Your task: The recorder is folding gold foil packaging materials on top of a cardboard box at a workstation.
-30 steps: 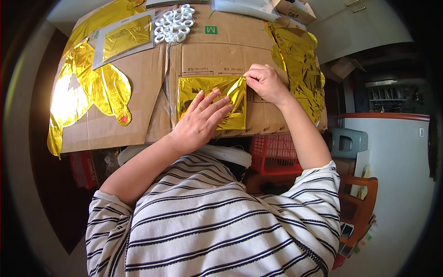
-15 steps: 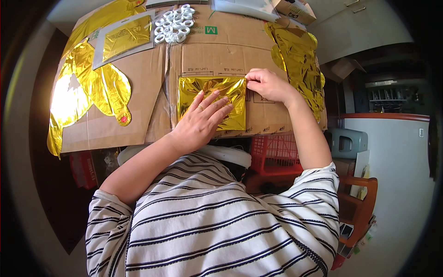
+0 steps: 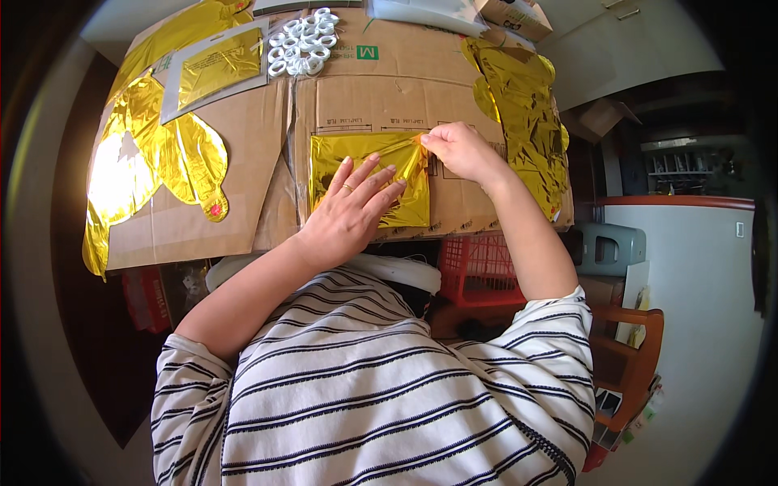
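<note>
On the flat brown cardboard (image 3: 243, 219) lies a shiny, crinkled gold foil rectangle (image 3: 356, 158); the left hand (image 3: 350, 212) presses it with spread fingers, while the right hand (image 3: 460, 150) pinches its corner.

Folded foil (image 3: 369, 174) on cardboard (image 3: 243, 219); rings (image 3: 300, 53) behind; basket (image 3: 482, 267) below.

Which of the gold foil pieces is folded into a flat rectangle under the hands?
The middle foil: left hand presses it flat, right hand pinches its top corner. The others lie untouched at the sides.
</note>
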### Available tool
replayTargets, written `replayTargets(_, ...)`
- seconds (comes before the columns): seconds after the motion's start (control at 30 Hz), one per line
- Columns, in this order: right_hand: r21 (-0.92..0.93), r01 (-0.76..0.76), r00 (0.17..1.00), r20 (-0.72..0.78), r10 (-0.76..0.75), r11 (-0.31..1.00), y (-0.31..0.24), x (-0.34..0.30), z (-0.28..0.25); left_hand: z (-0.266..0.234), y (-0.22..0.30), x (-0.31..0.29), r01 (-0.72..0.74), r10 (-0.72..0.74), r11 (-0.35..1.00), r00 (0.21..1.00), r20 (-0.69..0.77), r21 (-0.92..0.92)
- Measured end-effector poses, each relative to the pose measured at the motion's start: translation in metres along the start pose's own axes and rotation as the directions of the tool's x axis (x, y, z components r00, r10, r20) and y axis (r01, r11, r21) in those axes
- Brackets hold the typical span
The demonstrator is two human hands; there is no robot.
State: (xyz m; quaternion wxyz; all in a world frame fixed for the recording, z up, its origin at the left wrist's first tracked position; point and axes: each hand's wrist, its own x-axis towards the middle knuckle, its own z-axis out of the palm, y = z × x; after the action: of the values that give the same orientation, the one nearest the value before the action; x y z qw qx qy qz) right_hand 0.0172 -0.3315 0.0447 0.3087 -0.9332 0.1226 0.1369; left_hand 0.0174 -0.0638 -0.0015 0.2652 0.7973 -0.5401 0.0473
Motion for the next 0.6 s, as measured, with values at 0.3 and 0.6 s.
replayTargets(0.3,-0.237,-0.117,0.98,-0.186,0.073,0.964,-0.033,-0.018,0.001,0.002,0.0,0.0,0.089,-0.089,0.996,0.996,0.008,-0.016)
replayTargets(0.6,0.148,0.279,0.947,-0.205,-0.247,0.949,0.002,0.004,0.007,0.002,-0.001,0.0,0.082,-0.082,0.997,0.997,0.009,-0.004)
